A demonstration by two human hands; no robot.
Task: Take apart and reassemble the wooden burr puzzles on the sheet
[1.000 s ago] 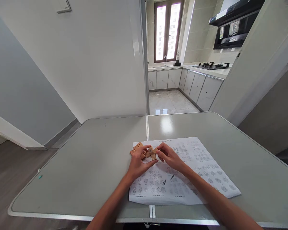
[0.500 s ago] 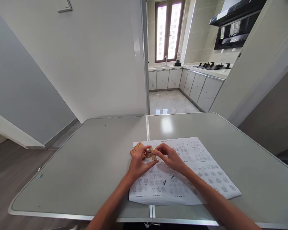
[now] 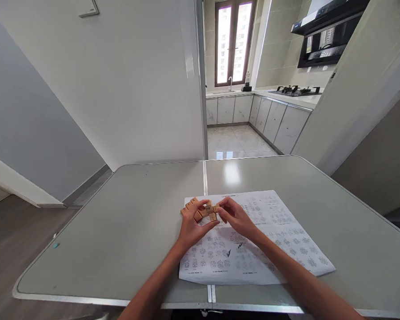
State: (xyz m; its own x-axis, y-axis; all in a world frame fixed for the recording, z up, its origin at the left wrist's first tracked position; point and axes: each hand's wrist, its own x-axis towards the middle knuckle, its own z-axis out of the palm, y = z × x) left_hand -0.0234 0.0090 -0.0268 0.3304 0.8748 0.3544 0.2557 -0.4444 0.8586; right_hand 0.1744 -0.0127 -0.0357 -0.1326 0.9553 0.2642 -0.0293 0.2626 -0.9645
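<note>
Small wooden puzzle blocks with dark marks are grouped between my hands on the upper left of a printed paper sheet (image 3: 260,258). My left hand (image 3: 191,226) curves its thumb and index finger around a cluster of joined wooden blocks (image 3: 209,209), gripping it from the near and far sides. At the cluster's right end, my right hand (image 3: 236,218) pinches a wooden block (image 3: 216,208) between thumb and fingertips. More wooden blocks (image 3: 190,203) lie beyond my left hand, partly hidden by its fingers.
The sheet bears rows of small line drawings and a few dark tick marks. It lies on a grey folding table (image 3: 136,231) with a metal seam. A small teal bit (image 3: 56,245) is near the left edge. A kitchen with a stove (image 3: 295,91) lies beyond.
The fingers of my right hand have shifted slightly at the cluster's right end. The cluster has turned a little, so its marked upper face shows more.
</note>
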